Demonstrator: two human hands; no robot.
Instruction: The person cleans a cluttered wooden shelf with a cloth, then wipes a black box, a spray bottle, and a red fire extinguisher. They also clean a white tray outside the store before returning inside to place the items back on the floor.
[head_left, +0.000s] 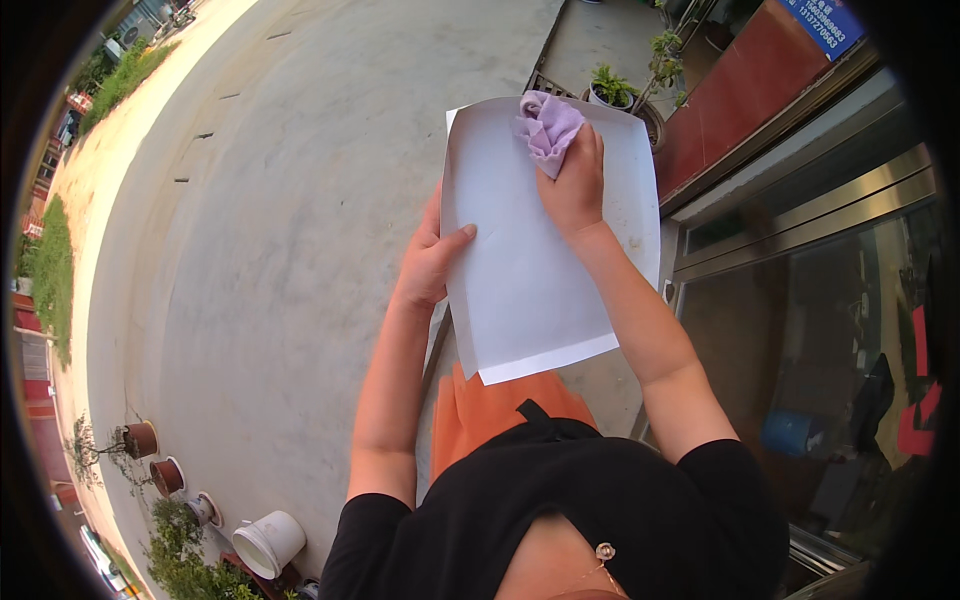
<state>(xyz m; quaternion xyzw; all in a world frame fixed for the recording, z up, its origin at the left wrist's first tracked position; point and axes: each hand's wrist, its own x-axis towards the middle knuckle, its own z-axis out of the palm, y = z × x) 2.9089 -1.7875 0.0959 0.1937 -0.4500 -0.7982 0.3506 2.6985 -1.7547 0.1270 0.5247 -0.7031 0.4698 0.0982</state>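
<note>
A shallow white tray with low folded sides (525, 285), perhaps card, is held up in front of my body. My left hand (435, 255) grips its left side, the thumb over the rim and the fingers behind it. Bunched in my right hand (576, 180) is a lilac cloth (551, 131), pressed against the inside of the tray near its far end. Small brownish specks (636, 241) show on the tray's right part. The underside of the tray is hidden from me.
Concrete ground (300, 225) spreads to the left. A glass door with a metal frame (795, 315) stands close on my right. Potted plants (613, 86) are beyond the tray. At lower left are a white bucket (270, 544) and several more pots (166, 476).
</note>
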